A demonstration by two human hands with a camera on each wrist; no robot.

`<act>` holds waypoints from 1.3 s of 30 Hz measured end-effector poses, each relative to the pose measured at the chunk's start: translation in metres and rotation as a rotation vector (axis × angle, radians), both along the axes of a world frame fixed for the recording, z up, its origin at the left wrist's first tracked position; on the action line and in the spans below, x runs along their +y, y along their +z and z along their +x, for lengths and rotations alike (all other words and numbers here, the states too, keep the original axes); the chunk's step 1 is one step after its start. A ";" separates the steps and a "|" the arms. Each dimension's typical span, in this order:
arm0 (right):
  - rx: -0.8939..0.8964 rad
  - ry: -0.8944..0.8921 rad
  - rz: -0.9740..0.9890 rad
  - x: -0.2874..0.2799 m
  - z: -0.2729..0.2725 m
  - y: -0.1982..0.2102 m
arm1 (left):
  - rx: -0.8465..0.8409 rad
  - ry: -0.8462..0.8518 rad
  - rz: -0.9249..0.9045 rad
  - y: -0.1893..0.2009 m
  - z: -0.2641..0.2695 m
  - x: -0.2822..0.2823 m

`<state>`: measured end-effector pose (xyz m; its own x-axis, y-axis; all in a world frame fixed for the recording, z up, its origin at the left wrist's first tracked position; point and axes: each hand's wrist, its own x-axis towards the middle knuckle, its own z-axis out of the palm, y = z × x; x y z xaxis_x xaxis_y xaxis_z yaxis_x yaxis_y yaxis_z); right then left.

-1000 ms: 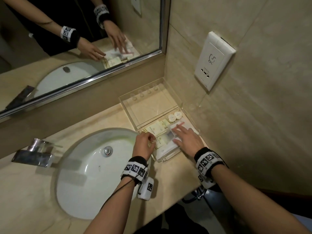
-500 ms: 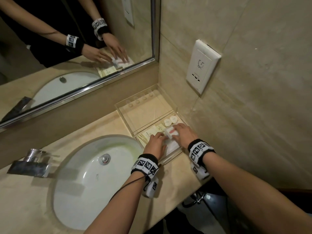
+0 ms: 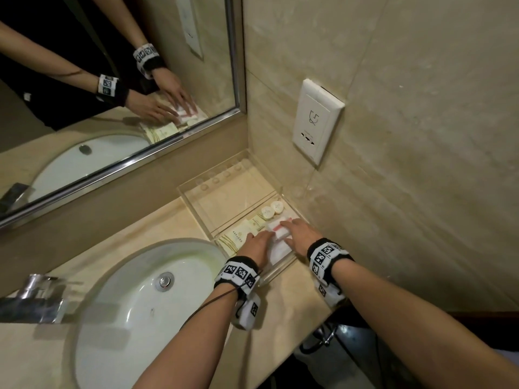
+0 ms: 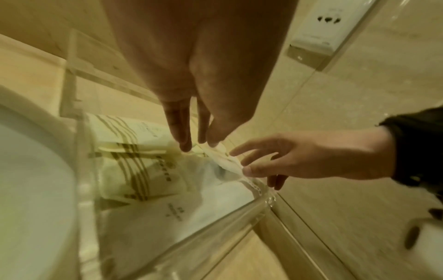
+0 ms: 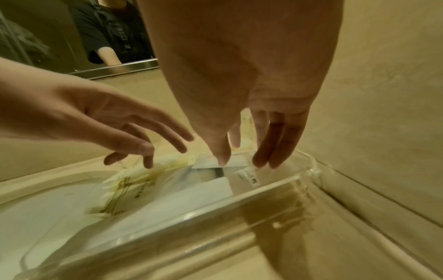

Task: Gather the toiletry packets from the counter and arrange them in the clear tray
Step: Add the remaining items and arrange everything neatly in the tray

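The clear tray (image 3: 193, 203) stands in the counter's corner by the wall. Its near compartment holds cream striped packets (image 3: 237, 235), two round white caps (image 3: 267, 211) and a white packet with a red stripe (image 3: 276, 230). My left hand (image 3: 259, 240) and right hand (image 3: 297, 230) reach into this compartment side by side, fingers straight, fingertips resting on the white packet. In the left wrist view the left hand (image 4: 191, 144) touches the packets, and the right hand (image 4: 263, 164) touches a crinkled white packet edge (image 4: 227, 164). The right wrist view shows the right hand (image 5: 239, 157) pressing white packets behind the tray's front wall (image 5: 215, 208).
A white sink basin (image 3: 134, 304) lies left of the tray, with a chrome faucet (image 3: 36, 299) at far left. A mirror (image 3: 112, 80) runs along the back wall. A wall socket (image 3: 317, 122) sits above the tray. The counter edge (image 3: 309, 318) is just behind my wrists.
My left hand has moved right from the cream packets onto the white packet. The right hand has drawn in beside it. The two hands now sit close together.
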<state>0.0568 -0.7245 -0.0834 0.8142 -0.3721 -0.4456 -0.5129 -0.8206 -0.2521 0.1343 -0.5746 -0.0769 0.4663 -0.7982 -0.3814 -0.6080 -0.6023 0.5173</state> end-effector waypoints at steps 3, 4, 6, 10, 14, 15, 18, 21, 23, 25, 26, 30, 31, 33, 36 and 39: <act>-0.067 -0.036 0.010 0.000 0.002 0.007 | -0.009 0.174 -0.180 -0.002 0.011 0.014; -0.116 -0.038 0.008 0.001 0.003 0.009 | -0.025 0.228 -0.207 -0.001 0.014 0.022; -0.201 0.001 0.015 0.005 0.006 0.013 | -0.052 0.259 -0.190 -0.001 0.018 0.036; -0.218 0.164 0.070 0.024 0.017 0.015 | -0.009 0.224 -0.093 -0.011 0.010 0.061; -0.139 0.205 0.034 0.040 0.029 0.007 | 0.015 0.240 -0.022 -0.022 -0.002 0.068; -0.121 0.189 0.033 0.041 0.031 0.005 | 0.013 0.234 -0.019 -0.023 -0.003 0.068; -0.091 0.162 0.024 0.041 0.035 0.002 | 0.035 0.231 -0.013 -0.025 -0.006 0.065; -0.089 0.174 -0.010 0.040 0.031 -0.002 | 0.049 0.223 -0.018 -0.028 -0.007 0.065; -0.098 0.172 -0.014 0.039 0.029 -0.003 | 0.052 0.219 -0.037 -0.029 -0.006 0.066; -0.105 0.138 0.030 0.037 0.029 -0.002 | 0.032 0.257 -0.096 -0.029 -0.002 0.067; -0.109 0.102 0.065 0.036 0.031 0.000 | 0.012 0.294 -0.136 -0.028 0.001 0.066; -0.184 -0.131 0.223 0.034 0.043 0.003 | -0.105 0.404 -0.232 -0.025 0.018 0.061; -0.192 -0.188 0.258 0.035 0.047 0.002 | -0.121 0.405 -0.232 -0.025 0.021 0.058; -0.179 -0.278 0.302 0.039 0.056 -0.003 | -0.135 0.400 -0.215 -0.026 0.026 0.052; -0.136 -0.362 0.320 0.044 0.067 -0.011 | -0.151 0.390 -0.162 -0.030 0.030 0.046; -0.118 -0.410 0.346 0.047 0.075 -0.016 | -0.164 0.384 -0.147 -0.033 0.032 0.044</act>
